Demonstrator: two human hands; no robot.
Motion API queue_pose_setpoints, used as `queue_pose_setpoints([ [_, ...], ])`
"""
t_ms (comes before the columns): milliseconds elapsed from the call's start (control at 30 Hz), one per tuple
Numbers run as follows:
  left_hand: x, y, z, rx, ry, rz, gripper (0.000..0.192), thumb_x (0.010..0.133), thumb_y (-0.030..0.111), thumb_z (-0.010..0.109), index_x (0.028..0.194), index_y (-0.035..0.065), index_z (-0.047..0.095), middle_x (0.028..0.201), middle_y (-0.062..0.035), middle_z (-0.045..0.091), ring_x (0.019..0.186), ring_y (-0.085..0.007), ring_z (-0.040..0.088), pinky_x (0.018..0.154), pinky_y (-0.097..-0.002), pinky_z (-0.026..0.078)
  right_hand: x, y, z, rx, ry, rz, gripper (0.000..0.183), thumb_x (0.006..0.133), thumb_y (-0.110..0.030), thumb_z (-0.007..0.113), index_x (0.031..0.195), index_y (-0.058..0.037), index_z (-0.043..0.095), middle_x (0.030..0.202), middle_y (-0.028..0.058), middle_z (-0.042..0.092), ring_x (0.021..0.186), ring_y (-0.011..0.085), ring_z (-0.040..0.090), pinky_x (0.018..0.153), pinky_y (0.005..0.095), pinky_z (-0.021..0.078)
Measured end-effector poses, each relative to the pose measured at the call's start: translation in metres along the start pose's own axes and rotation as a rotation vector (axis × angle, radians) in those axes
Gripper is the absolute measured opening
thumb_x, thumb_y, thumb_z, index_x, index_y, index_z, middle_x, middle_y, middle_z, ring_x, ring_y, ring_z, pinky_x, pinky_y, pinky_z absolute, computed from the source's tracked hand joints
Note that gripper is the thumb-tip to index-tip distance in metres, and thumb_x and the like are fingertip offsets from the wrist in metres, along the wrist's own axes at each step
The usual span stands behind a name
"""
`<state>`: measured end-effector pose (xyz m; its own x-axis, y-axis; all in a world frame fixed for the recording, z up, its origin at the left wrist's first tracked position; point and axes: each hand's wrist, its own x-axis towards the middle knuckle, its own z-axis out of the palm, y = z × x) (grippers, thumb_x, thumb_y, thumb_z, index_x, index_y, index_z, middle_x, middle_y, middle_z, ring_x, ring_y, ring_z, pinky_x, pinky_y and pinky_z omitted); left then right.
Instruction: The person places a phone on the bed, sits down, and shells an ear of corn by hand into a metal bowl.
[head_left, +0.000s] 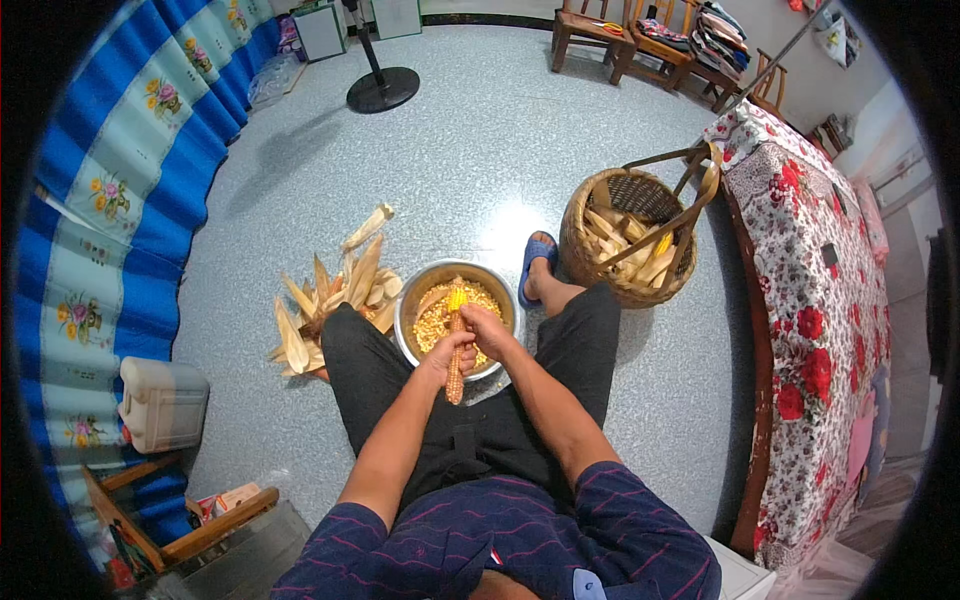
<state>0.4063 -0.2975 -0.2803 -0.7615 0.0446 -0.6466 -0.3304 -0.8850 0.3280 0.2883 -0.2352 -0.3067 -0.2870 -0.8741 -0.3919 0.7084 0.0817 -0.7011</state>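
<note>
An ear of corn (455, 322) is held lengthwise over a round metal basin (403, 300). Yellow kernels cover its far end, while the near part is a bare, reddish-brown cob. My left hand (448, 355) is wrapped around the bare part. Just beyond it, my right hand (484, 330) grips the ear beside the kernels, its thumb against them. Loose corn kernels (426, 330) lie in the basin, which stands on the floor between my knees. My hands and forearms hide part of the basin's near side.
Dry corn husks (365, 274) are heaped left of the basin. A woven basket (574, 247) of husked-over ears stands to the right, beyond my slippered foot (538, 262). A bed (802, 315) borders the right; a plastic jerrycan (169, 401) stands left. Ahead is a black round stand base (382, 88).
</note>
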Motion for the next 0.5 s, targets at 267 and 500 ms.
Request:
queue_pose_setpoints([
  [267,0.008,-0.003,0.020,0.287,0.429,0.624,0.037,0.086,0.038,0.053,0.072,0.0035,0.050,0.056,-0.0052,0.051,0.040,-0.0131,0.049,0.035,-0.0238,0.038,-0.014,-0.021,0.009,-0.131,0.040,-0.038,0.019,0.086,-0.026,0.055,0.090,-0.0079,0.052,0.083,0.0019,0.055,0.071,0.0121,0.052,0.064,0.0268,0.0434],
  [500,0.019,-0.010,0.007,0.632,0.508,0.551,0.037,0.090,0.033,0.044,0.068,0.0037,0.048,0.052,-0.0034,0.045,0.035,-0.0120,0.042,0.033,-0.0269,0.033,-0.005,-0.013,0.007,-0.050,0.117,-0.028,0.024,0.089,-0.031,0.049,0.097,-0.0086,0.049,0.090,0.0056,0.058,0.082,0.0175,0.056,0.072,0.0335,0.0464],
])
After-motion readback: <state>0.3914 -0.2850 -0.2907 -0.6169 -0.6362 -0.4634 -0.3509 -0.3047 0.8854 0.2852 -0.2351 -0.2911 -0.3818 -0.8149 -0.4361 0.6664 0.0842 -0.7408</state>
